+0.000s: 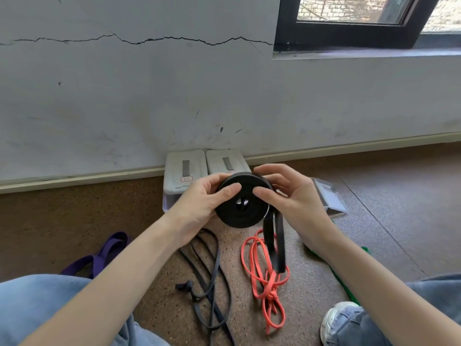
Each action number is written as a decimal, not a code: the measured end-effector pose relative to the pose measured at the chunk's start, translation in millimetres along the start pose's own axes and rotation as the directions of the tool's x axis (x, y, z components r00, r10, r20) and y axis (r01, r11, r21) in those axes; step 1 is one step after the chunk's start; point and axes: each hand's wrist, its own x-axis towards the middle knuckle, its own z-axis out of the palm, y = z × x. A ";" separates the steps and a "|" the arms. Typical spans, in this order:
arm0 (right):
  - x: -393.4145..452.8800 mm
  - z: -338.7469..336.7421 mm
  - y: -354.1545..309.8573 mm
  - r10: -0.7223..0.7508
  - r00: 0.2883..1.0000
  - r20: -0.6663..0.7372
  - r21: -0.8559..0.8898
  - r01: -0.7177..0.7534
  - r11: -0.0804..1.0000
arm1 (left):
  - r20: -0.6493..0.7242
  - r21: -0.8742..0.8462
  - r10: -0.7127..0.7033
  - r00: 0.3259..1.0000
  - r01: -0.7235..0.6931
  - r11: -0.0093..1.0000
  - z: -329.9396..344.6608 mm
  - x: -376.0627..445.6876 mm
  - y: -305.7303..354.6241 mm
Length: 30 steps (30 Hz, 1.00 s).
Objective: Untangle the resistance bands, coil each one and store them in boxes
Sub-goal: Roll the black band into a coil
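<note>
Black band coil (243, 206): a wide black resistance band wound into a thick roll, held up off the floor between both hands, in front of the two boxes by the wall; its flat face is turned to the camera, with a small gap showing at the centre.
Loose tail (274, 243): the unwound end of the black band hangs from the coil's right side down to the orange band.
Left hand (199, 203): grip closed on the coil, thumb laid across its face, fingers curled round the far edge and mostly hidden.
Right hand (294, 196): grip also closed on the coil, thumb on the face, fingers arched over the top rim.
Orange band (264, 278): thin, looped and knotted on the floor below the coil.
Dark grey band (209, 275): thin, lying loosely left of the orange one, running out of the lower edge.
Purple band (104, 255): partly hidden behind the left forearm and knee.
Green band (341, 275): only slivers show beside the right forearm.
Boxes (184, 171): two pale lidded boxes side by side against the wall, their front parts hidden by the hands.
Clear lid or box (329, 196): behind the right hand, hard to make out.
Floor (74, 221): brown and speckled.
</note>
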 end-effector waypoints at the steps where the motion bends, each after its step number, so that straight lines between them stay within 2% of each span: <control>1: 0.0 -0.7 0.2 0.007 1.000 -0.010 0.021 -0.007 1.000 | 0.002 -0.014 -0.016 1.000 0.016 1.000 1.4 -0.5 -1.2; 5: -0.5 -1.2 1.3 0.014 1.000 0.004 0.027 -0.015 1.000 | -0.023 -0.100 -0.060 0.998 0.058 0.993 6.8 -2.0 -3.5; 9: 0.6 -0.4 1.4 0.082 0.997 -0.002 0.098 -0.081 0.992 | -0.114 -0.033 0.036 0.993 -0.040 0.999 9.8 -1.1 -3.9; 11: 1.6 -1.0 0.2 0.131 0.991 -0.008 0.137 -0.129 0.982 | -0.140 -0.165 0.063 0.988 -0.086 0.983 5.4 3.1 3.5; 14: -5.7 11.2 4.2 0.143 0.989 0.040 0.099 -0.147 0.984 | -0.221 -0.413 0.048 0.974 -0.138 0.900 -8.3 12.0 18.3; 17: -16.1 31.5 7.9 0.114 0.986 0.122 0.129 -0.129 0.983 | -0.200 -0.481 0.037 0.979 -0.131 0.867 -9.7 12.3 17.4; 21: -18.7 35.3 7.6 0.094 0.993 0.066 0.182 -0.104 0.978 | -0.212 -0.523 0.018 0.977 -0.129 0.843 -2.7 8.9 9.7; 25: -20.1 31.8 10.0 0.119 0.993 -0.006 0.178 -0.116 0.977 | -0.162 -0.479 0.070 0.984 -0.140 0.866 0.7 5.5 1.2; 30: -16.9 16.3 12.7 0.122 0.987 -0.100 0.162 -0.105 0.981 | -0.083 -0.207 0.168 0.982 -0.182 0.961 -7.2 2.6 -1.5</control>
